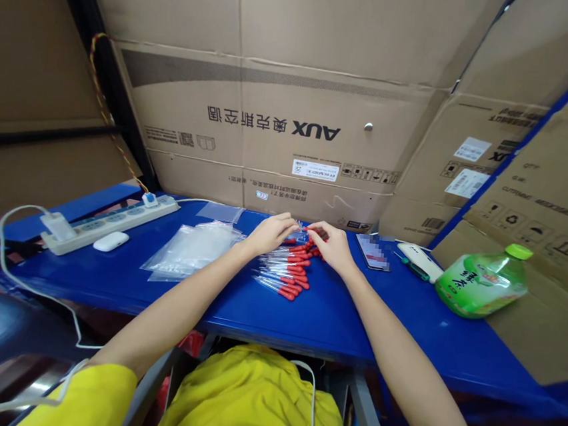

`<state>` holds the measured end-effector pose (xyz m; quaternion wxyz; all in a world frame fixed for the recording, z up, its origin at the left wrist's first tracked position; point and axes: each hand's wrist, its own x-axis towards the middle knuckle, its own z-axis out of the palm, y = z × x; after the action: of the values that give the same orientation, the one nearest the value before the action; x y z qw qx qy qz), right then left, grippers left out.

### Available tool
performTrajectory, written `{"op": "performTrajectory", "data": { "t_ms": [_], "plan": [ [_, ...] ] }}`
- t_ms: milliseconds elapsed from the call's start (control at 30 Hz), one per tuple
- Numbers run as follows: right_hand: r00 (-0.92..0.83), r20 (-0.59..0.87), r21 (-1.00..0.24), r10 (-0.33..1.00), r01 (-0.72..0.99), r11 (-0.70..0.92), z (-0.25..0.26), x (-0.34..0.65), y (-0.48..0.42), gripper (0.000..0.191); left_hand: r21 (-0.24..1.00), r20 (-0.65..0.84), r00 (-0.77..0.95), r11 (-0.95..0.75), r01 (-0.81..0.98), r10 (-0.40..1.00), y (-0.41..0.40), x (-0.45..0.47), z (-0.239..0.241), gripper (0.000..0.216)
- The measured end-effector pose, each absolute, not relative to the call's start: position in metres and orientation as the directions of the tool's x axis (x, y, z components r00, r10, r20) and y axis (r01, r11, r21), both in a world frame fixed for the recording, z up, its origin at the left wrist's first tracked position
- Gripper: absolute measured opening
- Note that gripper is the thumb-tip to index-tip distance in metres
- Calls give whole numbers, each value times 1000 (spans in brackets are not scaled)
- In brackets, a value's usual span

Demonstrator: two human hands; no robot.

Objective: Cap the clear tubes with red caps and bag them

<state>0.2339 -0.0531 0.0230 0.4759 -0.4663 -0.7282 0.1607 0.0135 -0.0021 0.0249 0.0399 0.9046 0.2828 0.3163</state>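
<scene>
Several glass droppers with red rubber bulbs (291,270) lie in a rough row on the blue table, glass ends to the left and bulbs to the right. Above the far end of the row, my left hand (272,233) is closed, its fingertips pinched at a clear glass part. My right hand (332,244) is closed too, pinching a red bulb close to the left fingertips. Both seem to hold the same dropper, though fingers cover most of it. More red bulbs show beside my right hand. Left of my left forearm lies a pile of clear plastic zip bags (193,250).
A power strip (112,220) and white earbud case (111,241) are at the left. At the right are a phone (371,251), a white device (419,261), a green tool (412,267) and a green-labelled bottle (481,282). Cardboard panels (275,91) wall the table's back.
</scene>
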Motion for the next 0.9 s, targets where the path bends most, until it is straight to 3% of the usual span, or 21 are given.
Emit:
{"op": "performTrajectory", "data": {
  "t_ms": [367, 900],
  "plan": [
    [-139, 542, -722, 829, 428, 544, 17, 238, -50, 27, 415, 590, 636, -863, 289, 497, 8, 11, 20, 44],
    [-155, 507, -761, 848, 381, 525, 12, 238, -48, 30, 367, 587, 682, -894, 256, 436, 2, 11, 27, 47]
  ]
}}
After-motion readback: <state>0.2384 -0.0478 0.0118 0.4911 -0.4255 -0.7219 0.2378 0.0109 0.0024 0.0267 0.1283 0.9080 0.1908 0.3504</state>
